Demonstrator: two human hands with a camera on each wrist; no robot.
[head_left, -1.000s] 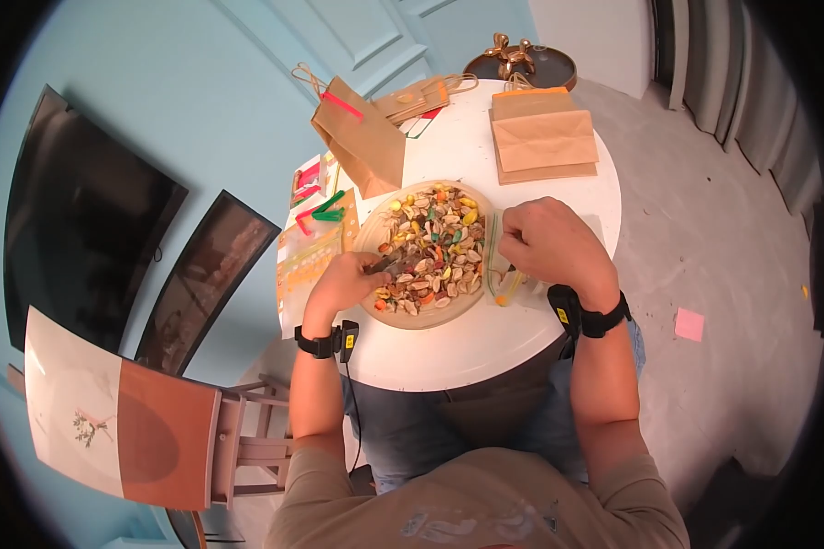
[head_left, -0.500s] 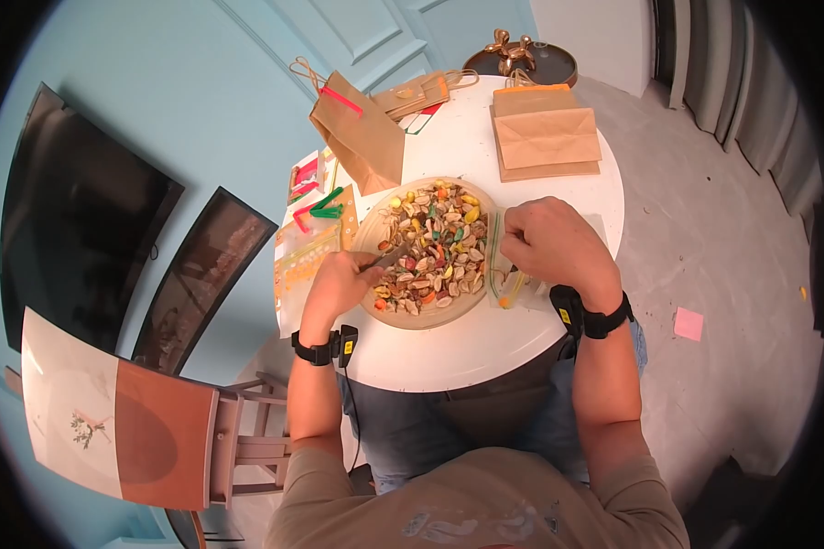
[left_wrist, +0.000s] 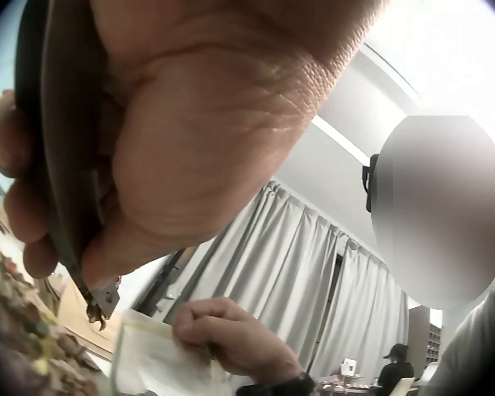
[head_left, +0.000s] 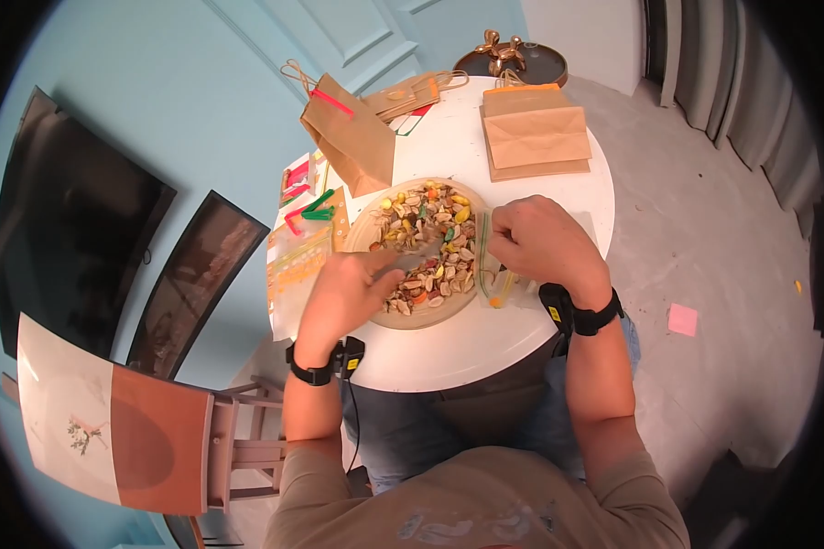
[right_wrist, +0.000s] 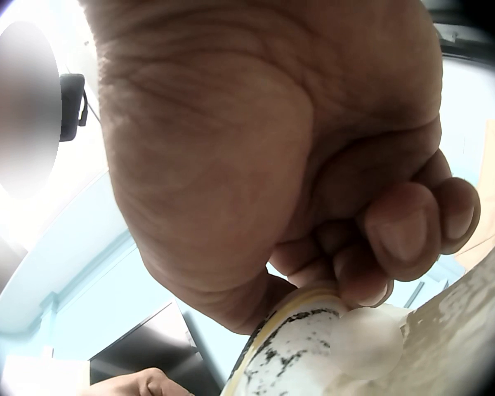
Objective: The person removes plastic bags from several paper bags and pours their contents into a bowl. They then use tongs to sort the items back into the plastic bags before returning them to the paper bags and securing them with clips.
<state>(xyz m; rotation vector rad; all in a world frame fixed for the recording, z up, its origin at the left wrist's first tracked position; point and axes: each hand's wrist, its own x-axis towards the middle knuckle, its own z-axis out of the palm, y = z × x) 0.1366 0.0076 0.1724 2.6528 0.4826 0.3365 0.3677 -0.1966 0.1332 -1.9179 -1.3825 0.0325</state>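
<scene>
In the head view my left hand (head_left: 346, 291) is over the left edge of a round tan tray (head_left: 394, 320). My fingers hold dark metal tongs (left_wrist: 66, 157) whose end points down toward the heap. A colourful mix of dried petal-like pieces (head_left: 462, 215) fills the tray: pale, yellow, orange and green. On the tray's right, my right hand (head_left: 545, 242) pinches the edge of a clear zip bag (head_left: 496, 291), its fingers curled. Some yellow and orange bits show inside the bag.
Brown paper bags (head_left: 536, 137) stand at the back of the round white table (head_left: 430, 366), another bag (head_left: 352, 137) at the back left. Green and pink strips (head_left: 316, 212) and patterned packets (head_left: 293, 261) lie on the left. A stool (head_left: 247, 439) stands left of the table.
My left hand's fingers have spread and the tongs reach farther right over the dried pieces. The right hand keeps its grip on the zip bag. The whole view has shifted slightly.
</scene>
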